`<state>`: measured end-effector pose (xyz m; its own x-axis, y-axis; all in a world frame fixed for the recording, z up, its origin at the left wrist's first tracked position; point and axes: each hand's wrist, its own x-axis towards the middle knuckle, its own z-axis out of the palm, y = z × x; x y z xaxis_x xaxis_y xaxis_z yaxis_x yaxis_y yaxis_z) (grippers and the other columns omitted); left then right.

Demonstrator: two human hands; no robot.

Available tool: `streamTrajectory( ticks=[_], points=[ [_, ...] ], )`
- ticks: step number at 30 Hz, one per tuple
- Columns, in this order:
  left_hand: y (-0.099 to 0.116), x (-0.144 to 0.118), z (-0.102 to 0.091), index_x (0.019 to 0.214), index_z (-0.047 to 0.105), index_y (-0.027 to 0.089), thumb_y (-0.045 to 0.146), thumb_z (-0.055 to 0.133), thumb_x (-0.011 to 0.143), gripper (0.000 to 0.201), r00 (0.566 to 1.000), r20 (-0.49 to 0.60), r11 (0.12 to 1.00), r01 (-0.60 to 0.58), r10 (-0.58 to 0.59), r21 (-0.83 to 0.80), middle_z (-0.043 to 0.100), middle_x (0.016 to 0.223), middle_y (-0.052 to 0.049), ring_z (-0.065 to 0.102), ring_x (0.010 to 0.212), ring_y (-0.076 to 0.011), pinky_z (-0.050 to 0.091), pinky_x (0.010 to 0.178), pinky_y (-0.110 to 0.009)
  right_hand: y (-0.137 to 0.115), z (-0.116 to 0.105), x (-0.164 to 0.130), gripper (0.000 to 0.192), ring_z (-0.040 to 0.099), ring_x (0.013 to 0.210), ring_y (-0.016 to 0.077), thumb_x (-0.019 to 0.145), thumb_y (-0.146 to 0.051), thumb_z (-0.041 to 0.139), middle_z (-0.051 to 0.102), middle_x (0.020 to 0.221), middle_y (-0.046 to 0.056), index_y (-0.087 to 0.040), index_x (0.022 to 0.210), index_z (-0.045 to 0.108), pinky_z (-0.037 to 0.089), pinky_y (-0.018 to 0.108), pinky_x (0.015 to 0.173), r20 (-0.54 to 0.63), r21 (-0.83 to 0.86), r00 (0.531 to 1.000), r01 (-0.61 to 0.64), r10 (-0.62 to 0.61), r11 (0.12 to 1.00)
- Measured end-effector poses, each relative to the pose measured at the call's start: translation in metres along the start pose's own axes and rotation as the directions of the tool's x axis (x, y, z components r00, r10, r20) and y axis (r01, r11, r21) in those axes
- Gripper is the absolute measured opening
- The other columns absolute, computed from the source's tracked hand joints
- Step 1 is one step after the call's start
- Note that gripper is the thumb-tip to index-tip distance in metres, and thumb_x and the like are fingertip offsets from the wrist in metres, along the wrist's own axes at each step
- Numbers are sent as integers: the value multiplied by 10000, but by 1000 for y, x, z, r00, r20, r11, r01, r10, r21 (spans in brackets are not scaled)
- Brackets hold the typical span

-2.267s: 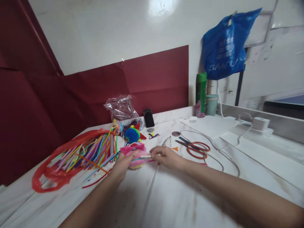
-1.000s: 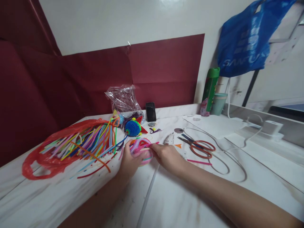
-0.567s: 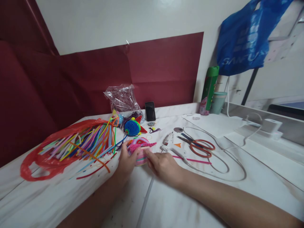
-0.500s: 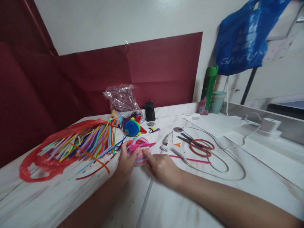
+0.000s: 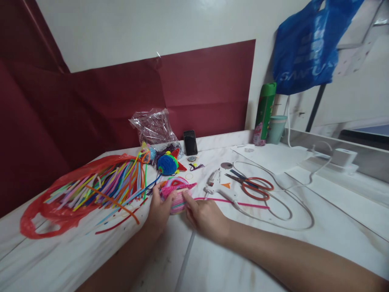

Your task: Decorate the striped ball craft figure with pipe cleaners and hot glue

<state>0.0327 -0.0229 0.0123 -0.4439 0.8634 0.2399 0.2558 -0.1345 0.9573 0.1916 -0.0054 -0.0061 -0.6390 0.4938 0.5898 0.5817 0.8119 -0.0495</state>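
Observation:
A pink striped craft piece of coiled pipe cleaners (image 5: 177,205) is held low over the table, a brighter pink strip crossing its top. My left hand (image 5: 161,207) wraps its left side, thumb on the front. My right hand (image 5: 206,215) presses its index finger against the right side, the other fingers curled in. Just right of the hands lie a white hot glue gun (image 5: 220,188) and a loose pink pipe cleaner (image 5: 249,205). Behind the piece rests a blue ball-shaped pipe cleaner figure (image 5: 167,164) with red points.
At left, a red plastic bag (image 5: 33,227) spills many coloured pipe cleaners (image 5: 112,186). Orange-handled scissors (image 5: 255,187) lie at right beside a looping white cable (image 5: 311,217). A phone (image 5: 190,142) leans at the back. A green spray can (image 5: 265,113) and a cup (image 5: 277,129) stand back right.
The view has shifted slightly. Both hands stay on the pink piece in nearly the same grip, and the things on the table have not moved.

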Motion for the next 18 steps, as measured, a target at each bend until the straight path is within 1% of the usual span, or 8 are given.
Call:
streamTrajectory(
  ticks=[4, 6, 11, 14, 18],
  points=[
    [-1, 1, 0, 1143, 473, 213, 358, 639, 708, 487, 1000, -17, 999, 13, -14, -44, 581, 1141, -80, 561, 1052, -223, 452, 896, -332, 0, 1, 0, 450, 598, 490, 145, 872, -199, 393, 701, 654, 71, -33, 1291, 399, 315, 234, 453, -21, 19, 1000, 8, -8, 1000],
    [0, 0, 0, 1138, 475, 212, 364, 639, 705, 487, 1000, -14, 998, 19, -20, -65, 587, 1129, -79, 572, 1028, -219, 466, 870, -326, 0, 2, 0, 453, 601, 492, 148, 883, -204, 376, 702, 654, 76, -21, 1297, 388, 310, 238, 451, -35, 12, 999, -4, 4, 1000],
    [5, -2, 0, 1154, 461, 209, 351, 621, 715, 489, 999, 9, 996, 42, -41, -73, 586, 1128, -74, 572, 1030, -206, 465, 862, -300, 1, 4, -1, 466, 617, 494, 161, 880, -214, 401, 706, 652, 83, -5, 1297, 394, 299, 248, 450, -2, 20, 999, -47, 47, 999],
    [4, -2, 0, 1152, 462, 207, 347, 617, 713, 486, 1000, -1, 998, 24, -25, -53, 576, 1148, -80, 560, 1052, -210, 457, 879, -318, 1, 3, -1, 470, 627, 512, 155, 878, -214, 411, 716, 683, 77, -22, 1306, 390, 301, 242, 461, -2, 23, 999, -48, 48, 999],
    [2, -2, 0, 1149, 469, 209, 345, 629, 700, 496, 1000, 2, 998, -6, 6, -60, 581, 1129, -76, 570, 1029, -213, 459, 882, -345, 1, 2, 1, 468, 627, 507, 157, 871, -211, 423, 717, 684, 73, -25, 1300, 399, 291, 243, 457, 14, 1, 999, -53, 53, 999]
  ],
)
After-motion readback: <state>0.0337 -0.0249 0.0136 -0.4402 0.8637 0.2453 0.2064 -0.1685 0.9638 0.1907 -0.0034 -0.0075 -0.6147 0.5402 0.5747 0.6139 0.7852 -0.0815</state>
